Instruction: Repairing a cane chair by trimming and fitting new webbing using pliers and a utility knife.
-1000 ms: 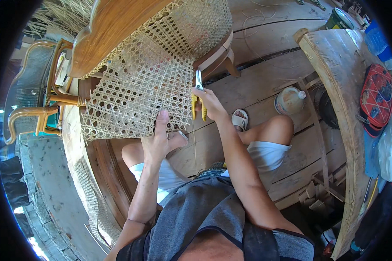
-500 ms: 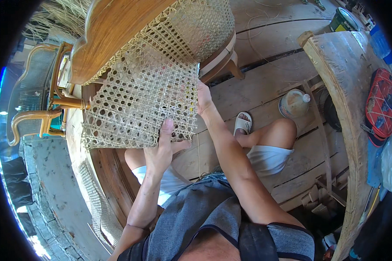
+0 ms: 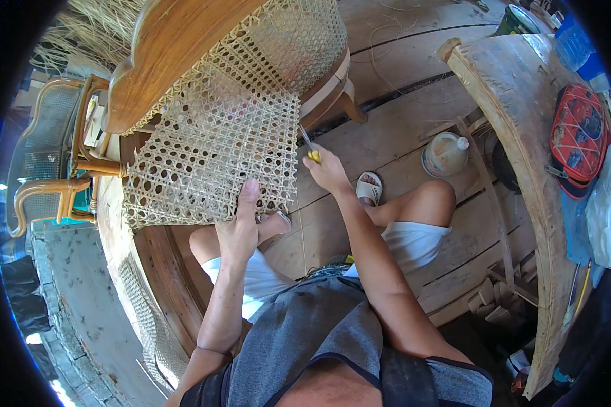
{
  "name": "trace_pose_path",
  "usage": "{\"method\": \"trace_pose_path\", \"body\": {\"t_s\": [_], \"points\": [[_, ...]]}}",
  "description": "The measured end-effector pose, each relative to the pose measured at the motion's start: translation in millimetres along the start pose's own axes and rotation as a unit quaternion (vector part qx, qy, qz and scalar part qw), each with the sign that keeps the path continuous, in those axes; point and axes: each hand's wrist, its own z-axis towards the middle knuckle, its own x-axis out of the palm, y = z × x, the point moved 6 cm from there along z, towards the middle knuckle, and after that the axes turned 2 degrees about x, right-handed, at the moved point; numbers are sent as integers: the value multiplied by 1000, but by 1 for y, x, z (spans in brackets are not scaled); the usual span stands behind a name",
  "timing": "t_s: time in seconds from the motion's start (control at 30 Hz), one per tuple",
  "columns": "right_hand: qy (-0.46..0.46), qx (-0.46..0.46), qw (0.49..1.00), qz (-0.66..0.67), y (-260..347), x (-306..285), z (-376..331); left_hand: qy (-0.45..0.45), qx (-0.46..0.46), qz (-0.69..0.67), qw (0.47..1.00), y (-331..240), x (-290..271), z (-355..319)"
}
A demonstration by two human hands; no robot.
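A panel of woven cane webbing (image 3: pixel 210 156), pale with open holes, hangs from the wooden chair frame (image 3: pixel 173 51) at upper left. My left hand (image 3: pixel 239 227) is closed on its lower edge, thumb on top and fingers hidden beneath. Just beyond the panel's right edge, my right hand (image 3: pixel 331 171) is closed around a yellow-handled tool (image 3: pixel 312 155) with a narrow metal blade pointing up and away. The blade's tip comes close to the webbing's edge; whether they touch I cannot tell.
Another cane-backed chair (image 3: pixel 44 149) stands at far left. Below it hangs more webbing (image 3: pixel 149 325). To the right are a plastic jug (image 3: pixel 445 156) on the plank floor (image 3: pixel 387 136), a curved wooden bench (image 3: pixel 502 88) and a red zipped pouch (image 3: pixel 580 136).
My right hand has drawn back from the webbing's right edge, down and toward me, and the yellow-handled tool now shows. My left hand keeps its hold on the webbing.
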Motion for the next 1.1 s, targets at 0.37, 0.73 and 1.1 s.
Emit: {"method": "trace_pose_path", "body": {"t_s": [0.37,0.73,1.1], "points": [[204,69,739,638,38,22,25,-26,-91,-17,995,-17,9,-8],[227,34,633,739,67,24,50,4,-27,38,999,-21,12,-8],[0,32,935,353,-3,-9,48,10,-65,23,998,-27,14,-20]]}}
